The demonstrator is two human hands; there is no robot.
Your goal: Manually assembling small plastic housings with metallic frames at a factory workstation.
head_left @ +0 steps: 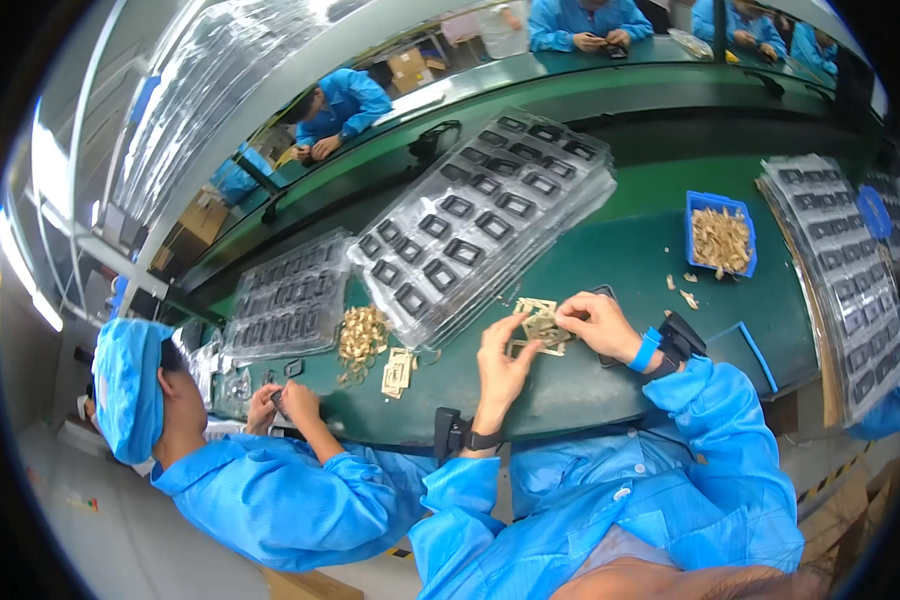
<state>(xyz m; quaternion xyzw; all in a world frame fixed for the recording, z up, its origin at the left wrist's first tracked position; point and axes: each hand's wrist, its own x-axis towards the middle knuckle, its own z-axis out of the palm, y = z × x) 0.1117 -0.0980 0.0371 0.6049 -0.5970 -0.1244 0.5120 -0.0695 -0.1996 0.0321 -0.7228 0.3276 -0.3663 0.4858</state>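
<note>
My left hand (502,362) and my right hand (592,326) meet over the green table. Between their closed fingertips is a thin cream-coloured cut-out sheet (542,326) with frame-shaped openings. More cream sheet lies right around and under it, so I cannot tell how many pieces there are. A black rectangular frame (606,291) lies behind my right hand, mostly covered by it. Left of my hands, a few cream cut-out sheets (398,372) rest on the table beside a heap of tan scraps (362,335).
Clear plastic trays (530,235) of black frames stand stacked beyond my hands, with another tray (288,290) further left. A blue bin (690,240) of tan scraps sits at the right. More trays (840,250) lean at the far right. A co-worker (300,490) works close on my left.
</note>
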